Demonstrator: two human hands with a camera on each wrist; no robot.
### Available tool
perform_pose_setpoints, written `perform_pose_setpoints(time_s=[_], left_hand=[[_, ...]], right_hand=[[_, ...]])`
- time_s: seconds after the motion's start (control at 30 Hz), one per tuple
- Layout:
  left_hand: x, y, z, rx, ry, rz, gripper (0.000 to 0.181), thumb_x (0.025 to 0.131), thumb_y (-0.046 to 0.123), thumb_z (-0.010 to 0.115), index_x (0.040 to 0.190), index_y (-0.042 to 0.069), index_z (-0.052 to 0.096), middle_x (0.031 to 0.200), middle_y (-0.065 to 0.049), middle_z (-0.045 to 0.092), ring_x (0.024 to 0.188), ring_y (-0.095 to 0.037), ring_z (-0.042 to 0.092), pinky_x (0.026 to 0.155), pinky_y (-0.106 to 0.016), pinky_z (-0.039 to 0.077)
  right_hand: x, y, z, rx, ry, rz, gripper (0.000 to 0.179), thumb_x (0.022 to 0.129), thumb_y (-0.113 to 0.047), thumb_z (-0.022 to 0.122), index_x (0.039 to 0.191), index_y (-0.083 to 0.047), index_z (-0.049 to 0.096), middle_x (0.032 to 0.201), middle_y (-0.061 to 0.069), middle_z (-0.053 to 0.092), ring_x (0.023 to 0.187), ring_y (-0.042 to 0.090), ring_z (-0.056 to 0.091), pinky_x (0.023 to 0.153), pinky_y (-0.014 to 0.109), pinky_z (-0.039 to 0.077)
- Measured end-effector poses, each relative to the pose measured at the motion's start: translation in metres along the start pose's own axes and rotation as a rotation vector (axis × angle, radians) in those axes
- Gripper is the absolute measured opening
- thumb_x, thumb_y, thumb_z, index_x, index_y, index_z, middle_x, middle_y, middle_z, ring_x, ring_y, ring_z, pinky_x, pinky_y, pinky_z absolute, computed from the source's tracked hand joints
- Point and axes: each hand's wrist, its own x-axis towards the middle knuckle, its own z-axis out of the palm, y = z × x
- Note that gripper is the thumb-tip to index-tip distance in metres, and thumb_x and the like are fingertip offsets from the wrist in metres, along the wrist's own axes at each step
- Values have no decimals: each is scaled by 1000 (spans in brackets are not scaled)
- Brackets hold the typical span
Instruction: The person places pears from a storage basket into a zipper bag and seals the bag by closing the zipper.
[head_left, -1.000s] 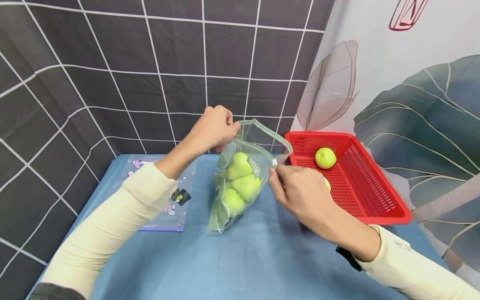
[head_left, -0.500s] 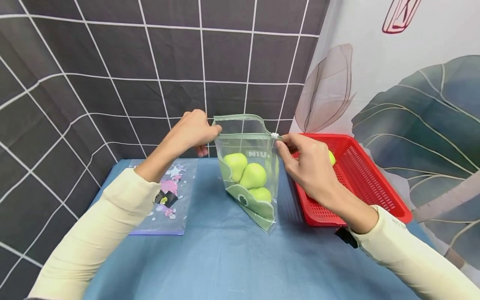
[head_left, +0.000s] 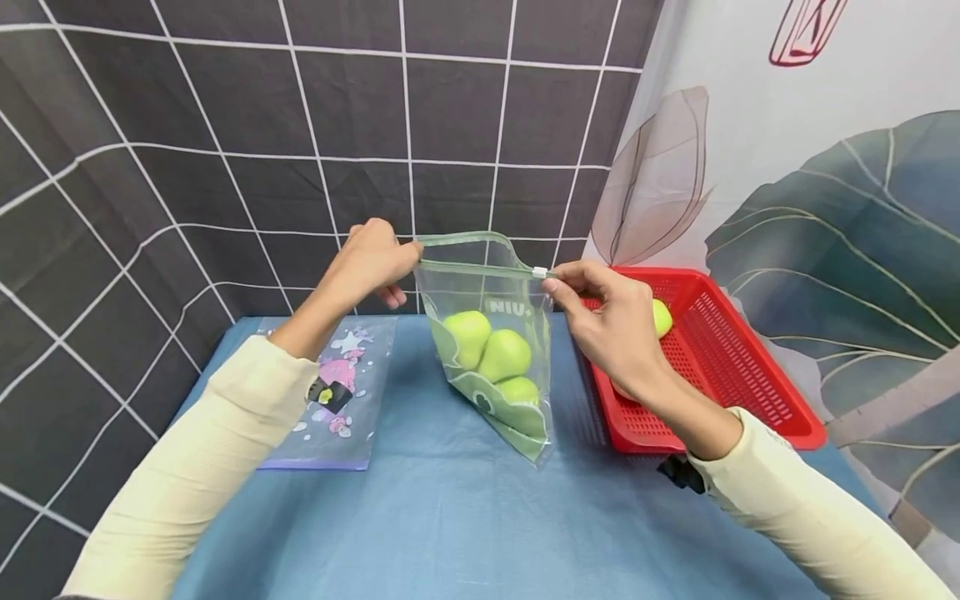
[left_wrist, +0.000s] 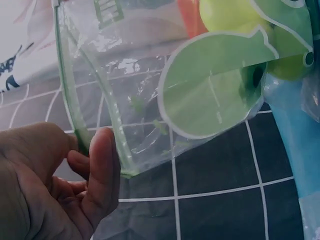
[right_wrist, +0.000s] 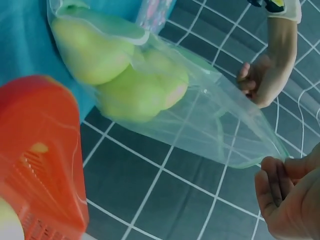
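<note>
The left hand (head_left: 375,260) pinches the left corner of the clear green-trimmed bag (head_left: 487,292); the right hand (head_left: 618,325) pinches the opposite corner, just beside the white slider (head_left: 539,272). The bag is held above the blue cloth (head_left: 465,533), its mouth parted; whether its lower tip touches the cloth cannot be told. Three green pears (head_left: 505,355) show inside. The red basket (head_left: 757,392), right of the bag, contains a yellow-green fruit (head_left: 662,318). A patterned pouch (head_left: 358,437) lies at left.
</note>
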Motion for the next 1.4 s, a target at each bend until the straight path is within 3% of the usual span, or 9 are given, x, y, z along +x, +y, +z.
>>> perform_pose_setpoints(time_s=[0.17,0.33,0.47,0.7,0.87,0.97,1.17,1.27,1.4], left_hand=[[-7,-5,-6,-53,118,59,48,107,33,53,72,8,72,57,-9,74,52,-21,78,97,-43,65],[-19,-8,-10,-51,186,80,50,107,35,55,71,6,75,55,-9,73,49,-22,76,71,-36,64],[-28,-9,-10,1,165,67,51,107,35,54,69,7,72,55,-9,72,49,-23,76,58,-33,57],[-37,-4,-14,137,116,67,51,105,36,55,60,14,62,54,-8,71,53,-24,76,60,-38,56],[-40,18,-15,229,292,208,45,99,32,54,57,15,54,54,-2,55,61,-30,62,56,-44,46],[-42,39,-11,192,354,402,27,95,26,59,73,12,61,71,-4,59,73,-31,61,63,-44,49],[-41,81,8,141,99,867,16,93,17,73,102,4,75,107,-14,74,101,-29,70,97,-42,59],[-40,94,16,256,-24,935,16,94,16,75,104,4,76,108,-12,74,102,-28,70,97,-43,60],[-37,103,25,416,-134,916,15,97,18,77,104,5,78,110,-10,75,101,-26,70,94,-42,61]], right_hand=[[4,4,3,160,-12,141,9,102,-9,83,109,-2,83,95,17,84,80,-1,76,78,12,60],[7,14,8,288,-53,282,18,102,-10,84,113,4,80,91,3,85,82,0,80,84,16,65],[8,20,12,297,-68,366,19,101,-10,85,113,3,80,88,-11,83,81,-2,78,81,15,63],[5,27,20,353,-72,370,18,100,0,83,114,10,77,93,2,86,78,-4,80,82,18,66],[3,29,23,413,-48,365,20,97,5,83,113,16,76,94,7,88,76,-5,80,77,20,67],[4,30,26,433,-45,356,19,96,7,83,112,17,77,97,14,87,75,-3,80,75,22,68],[3,29,27,488,-59,354,21,97,9,82,114,19,76,92,8,87,73,0,82,74,26,69],[2,28,26,508,-70,358,21,97,9,81,114,20,76,89,6,87,72,2,82,75,27,70],[1,26,23,502,-68,345,21,97,9,81,114,20,76,92,15,87,71,3,82,74,27,70]])
